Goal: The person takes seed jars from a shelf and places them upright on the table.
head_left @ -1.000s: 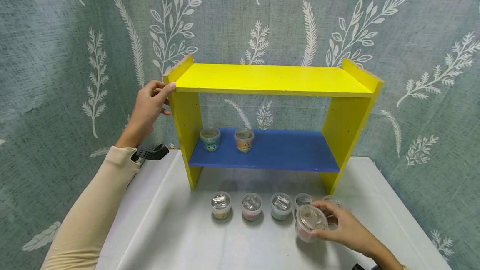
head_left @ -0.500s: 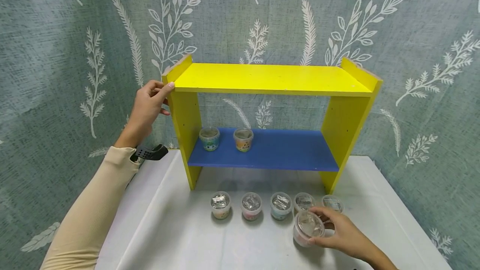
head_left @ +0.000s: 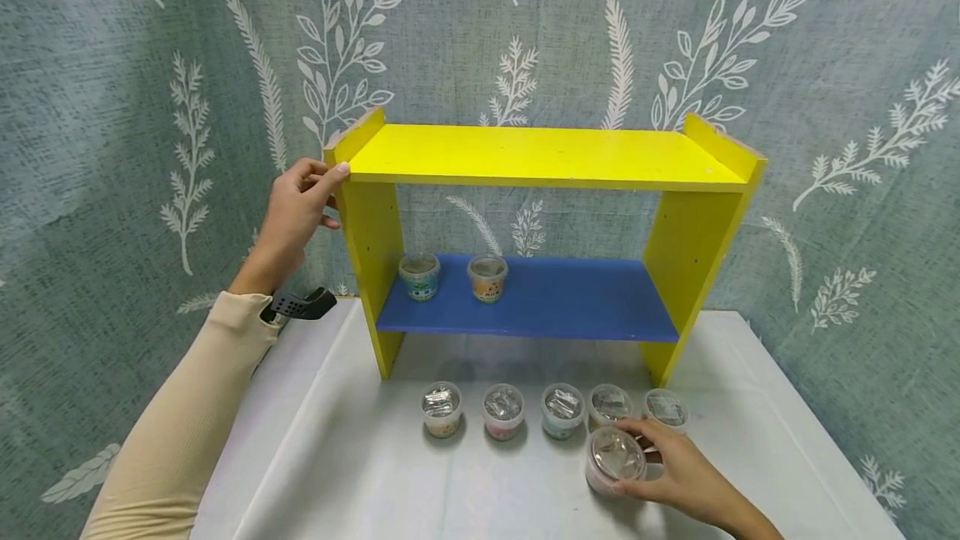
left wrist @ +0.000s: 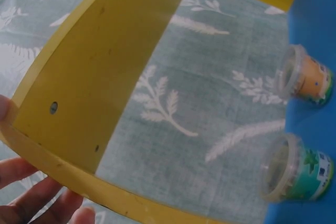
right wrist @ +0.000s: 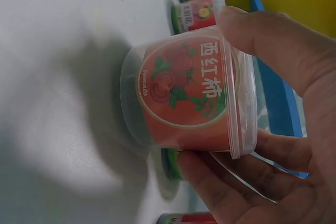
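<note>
My left hand (head_left: 296, 205) grips the upper left corner of a yellow shelf unit (head_left: 536, 155), thumb on the front edge and fingers round the outer side. My right hand (head_left: 684, 473) holds a clear lidded plastic tub (head_left: 617, 455) between thumb and fingers, close over the white cloth. In the right wrist view this tub (right wrist: 181, 90) shows a red label with tomatoes. Behind it stand several similar tubs in a row, among them one tub (head_left: 441, 409) at the left end and another (head_left: 666, 409) at the right end.
Two tubs, one green-blue (head_left: 420, 277) and one orange (head_left: 487, 278), stand on the left half of the blue lower shelf (head_left: 577, 298). A leaf-patterned curtain (head_left: 480, 40) hangs behind and to both sides. White cloth (head_left: 352, 482) covers the table.
My right hand has brought the tomato tub slightly left and down towards the cloth, and the tub's tilt has lessened. My left hand stays at the shelf corner.
</note>
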The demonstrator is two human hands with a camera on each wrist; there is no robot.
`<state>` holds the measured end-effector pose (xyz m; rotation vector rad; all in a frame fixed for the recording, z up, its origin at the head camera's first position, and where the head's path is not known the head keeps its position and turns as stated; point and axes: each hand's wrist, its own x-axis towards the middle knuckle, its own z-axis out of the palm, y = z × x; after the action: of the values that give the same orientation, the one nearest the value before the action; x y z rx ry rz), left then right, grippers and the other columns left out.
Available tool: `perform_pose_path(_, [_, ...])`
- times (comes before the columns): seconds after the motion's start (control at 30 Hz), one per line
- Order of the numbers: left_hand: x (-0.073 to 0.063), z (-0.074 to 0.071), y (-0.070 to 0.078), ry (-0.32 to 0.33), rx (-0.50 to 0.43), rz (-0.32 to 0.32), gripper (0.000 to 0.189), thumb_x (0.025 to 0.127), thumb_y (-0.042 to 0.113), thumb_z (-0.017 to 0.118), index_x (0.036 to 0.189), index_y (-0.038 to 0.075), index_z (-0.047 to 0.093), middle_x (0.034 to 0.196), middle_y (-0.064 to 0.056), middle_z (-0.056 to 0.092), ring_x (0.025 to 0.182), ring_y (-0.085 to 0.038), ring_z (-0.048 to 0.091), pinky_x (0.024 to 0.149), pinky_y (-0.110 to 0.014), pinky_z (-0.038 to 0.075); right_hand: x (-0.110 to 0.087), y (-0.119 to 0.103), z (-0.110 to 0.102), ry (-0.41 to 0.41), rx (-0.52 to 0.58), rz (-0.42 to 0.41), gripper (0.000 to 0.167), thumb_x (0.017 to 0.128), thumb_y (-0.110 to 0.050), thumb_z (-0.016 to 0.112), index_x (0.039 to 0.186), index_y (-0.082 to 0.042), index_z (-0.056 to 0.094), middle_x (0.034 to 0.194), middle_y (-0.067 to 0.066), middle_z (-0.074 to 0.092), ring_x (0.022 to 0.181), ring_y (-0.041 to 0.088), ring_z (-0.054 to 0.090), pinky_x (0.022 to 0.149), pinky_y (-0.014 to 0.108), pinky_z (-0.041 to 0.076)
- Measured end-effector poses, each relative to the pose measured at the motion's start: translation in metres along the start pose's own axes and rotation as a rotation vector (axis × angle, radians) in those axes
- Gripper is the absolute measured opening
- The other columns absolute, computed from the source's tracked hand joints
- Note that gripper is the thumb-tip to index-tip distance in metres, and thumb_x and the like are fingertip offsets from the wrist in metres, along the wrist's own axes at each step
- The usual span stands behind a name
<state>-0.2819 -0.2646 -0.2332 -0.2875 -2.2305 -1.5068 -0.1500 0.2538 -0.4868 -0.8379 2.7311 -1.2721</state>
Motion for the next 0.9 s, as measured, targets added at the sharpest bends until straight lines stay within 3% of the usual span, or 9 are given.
perform_pose_path(0.23, [-0.0002,0.0009,-0.0002,-0.002,-0.009,-0.002,0.046,0.1,0.056,0.06,0.119,0.015,0.057,0.11,-0.005,0.06,0.095,-0.021,0.057,0.063,-0.026,0.057,-0.0013,-0.0011,0.0016,-0.015,-0.032,0.075,0.079,0.08,-0.044,0.088,0.14,-0.003,0.057,0.131,0.013,0.062,0.1,0.011,0.066,0.083,0.026,0.059])
perform_pose_path(0.67, [-0.0009,0.0005,0.0009,0.004,-0.005,0.012,0.045,0.1,0.055,0.059,0.119,0.015,0.058,0.109,-0.004,0.06,0.094,-0.021,0.058,0.062,-0.026,0.057,-0.0015,0.001,0.0055,0.016,-0.017,0.073,0.078,0.08,-0.044,0.089,0.14,-0.009,0.055,0.124,0.003,0.063,0.099,0.01,0.064,0.082,0.03,0.059])
perform_pose_path(0.9, [-0.0012,0.0001,0.0,-0.007,-0.005,0.011,0.044,0.101,0.056,0.058,0.118,0.015,0.057,0.11,-0.004,0.06,0.095,-0.021,0.058,0.064,-0.026,0.057,-0.0015,-0.0016,0.0018,0.01,-0.073,0.069,0.079,0.08,-0.048,0.087,0.141,-0.008,0.054,0.127,0.003,0.063,0.101,0.011,0.065,0.083,0.03,0.059])
